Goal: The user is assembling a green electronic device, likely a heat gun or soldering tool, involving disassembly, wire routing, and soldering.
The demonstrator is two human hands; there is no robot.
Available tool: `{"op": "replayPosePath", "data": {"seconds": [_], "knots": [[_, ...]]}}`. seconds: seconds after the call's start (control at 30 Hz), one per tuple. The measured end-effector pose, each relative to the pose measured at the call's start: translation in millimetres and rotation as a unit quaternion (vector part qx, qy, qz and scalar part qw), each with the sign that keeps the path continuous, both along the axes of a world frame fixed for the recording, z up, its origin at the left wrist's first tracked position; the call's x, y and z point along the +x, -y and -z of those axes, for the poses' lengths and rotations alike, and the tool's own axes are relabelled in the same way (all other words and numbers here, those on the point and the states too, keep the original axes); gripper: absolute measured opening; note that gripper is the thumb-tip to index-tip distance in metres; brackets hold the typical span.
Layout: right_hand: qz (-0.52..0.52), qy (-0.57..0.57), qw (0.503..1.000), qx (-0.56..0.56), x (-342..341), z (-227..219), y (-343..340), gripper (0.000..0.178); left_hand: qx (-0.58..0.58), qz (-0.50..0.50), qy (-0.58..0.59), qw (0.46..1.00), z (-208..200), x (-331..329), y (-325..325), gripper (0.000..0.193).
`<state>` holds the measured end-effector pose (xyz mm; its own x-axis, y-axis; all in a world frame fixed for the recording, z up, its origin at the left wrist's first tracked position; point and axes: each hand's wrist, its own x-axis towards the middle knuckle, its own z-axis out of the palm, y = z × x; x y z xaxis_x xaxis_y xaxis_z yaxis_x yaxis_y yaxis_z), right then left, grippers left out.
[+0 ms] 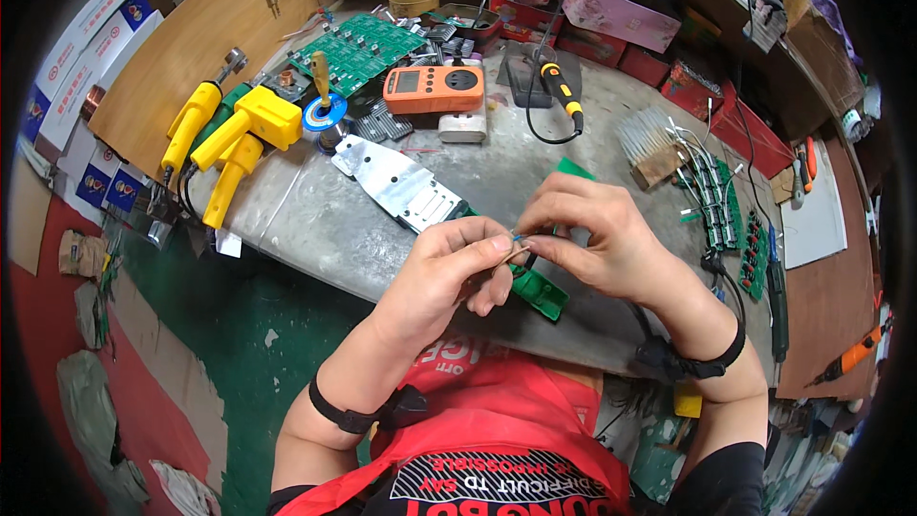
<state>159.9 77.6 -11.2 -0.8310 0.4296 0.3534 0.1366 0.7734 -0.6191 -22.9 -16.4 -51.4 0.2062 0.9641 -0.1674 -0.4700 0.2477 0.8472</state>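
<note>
Above the near edge of the bench, my left hand [454, 268] and my right hand [597, 229] meet fingertip to fingertip. Thin wires [522, 249], one brown and a bit of blue, run between the pinched fingers. Which fingertip grips which wire is partly hidden. Just beneath lies a green plastic housing [543, 294], partly covered by my hands. A flat silvery metal plate [387, 177] with slots stretches from beside my left hand toward the back left. Both wrists wear black bands.
Yellow tool bodies [253, 124] crowd the left, near green circuit boards [358, 50] and a solder reel [325, 113]. An orange multimeter [433, 89] sits at the back beside a yellow-black soldering iron [561, 91]. Wired boards [709, 191] lie right; red boxes [693, 86] line the rear.
</note>
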Motion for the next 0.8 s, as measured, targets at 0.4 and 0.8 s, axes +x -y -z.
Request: {"op": "replayPosePath", "data": {"seconds": [0.4, 0.8], "knots": [[-0.023, -0.038, 0.997, 0.071, -5.9, 12.5, 9.2, 0.015, 0.012, -0.044, -0.094, 0.995, -6.2, -2.9, 11.0, 0.019], [0.161, -0.047, 0.900, -0.402, 32.2, -3.3, 19.2, 0.017, 0.078, -0.042, -0.114, 0.990, -4.3, 20.3, 5.5, 0.015]]}}
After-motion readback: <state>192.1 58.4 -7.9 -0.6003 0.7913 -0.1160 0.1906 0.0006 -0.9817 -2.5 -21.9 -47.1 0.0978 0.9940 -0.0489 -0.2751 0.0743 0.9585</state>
